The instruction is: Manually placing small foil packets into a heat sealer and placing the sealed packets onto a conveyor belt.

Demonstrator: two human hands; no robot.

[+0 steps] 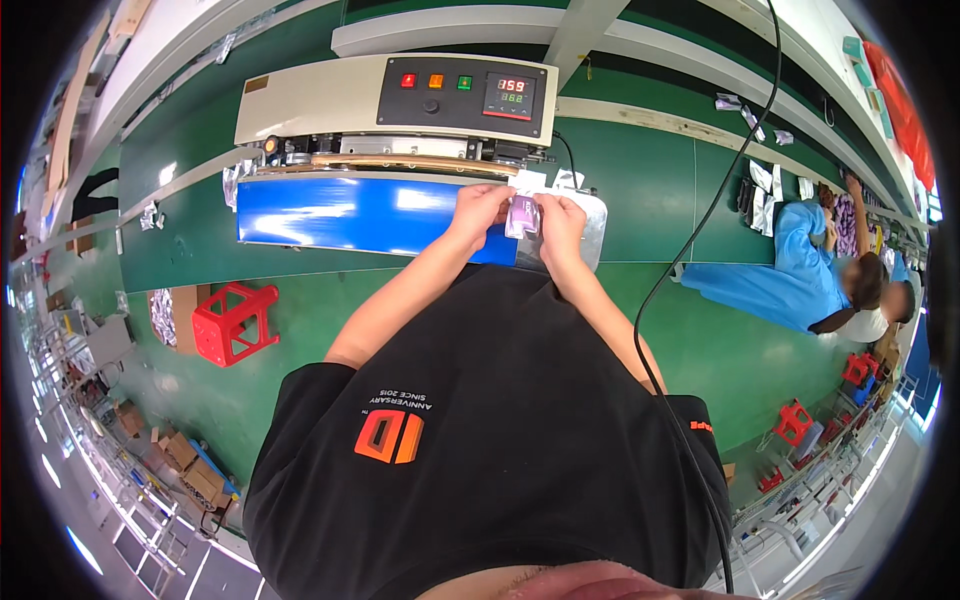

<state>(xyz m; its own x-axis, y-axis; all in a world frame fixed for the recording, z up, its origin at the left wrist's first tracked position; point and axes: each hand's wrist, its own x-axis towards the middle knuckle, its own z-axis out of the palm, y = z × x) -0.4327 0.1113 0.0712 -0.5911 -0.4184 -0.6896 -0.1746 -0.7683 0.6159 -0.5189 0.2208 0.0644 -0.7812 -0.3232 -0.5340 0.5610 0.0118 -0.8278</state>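
Standing over the bench, the person has both hands out in front of the chest, meeting at the right-hand end of the machine. The left hand and the right hand each pinch one side of a small purple-and-silver pouch, fingers curled in and thumbs on top, so the packet is stretched flat between them — held square, it looks, to the slot it faces. The pouch hangs just above the blue conveyor belt, at its right end, close to a bare metal plate that sticks out past the belt.

Behind the belt sits the band sealer, a long cream housing with a dark control panel carrying coloured buttons and a lit readout. A brass-coloured rail runs along its front edge right above the belt, which would explain why the pouch is kept at that height and with its top edge toward the machine.

Off to the sides, the head view takes in more. A few silver foil pouches lie scattered on the green table to the right, well apart from the hands. A black cable loops down across the table and over the person's black shirt. A red plastic stool stands on the green floor to the left, beside an open cardboard box of silvery packets. Farther right, a co-worker in blue is bent over the same table — hands busy with their own pile.
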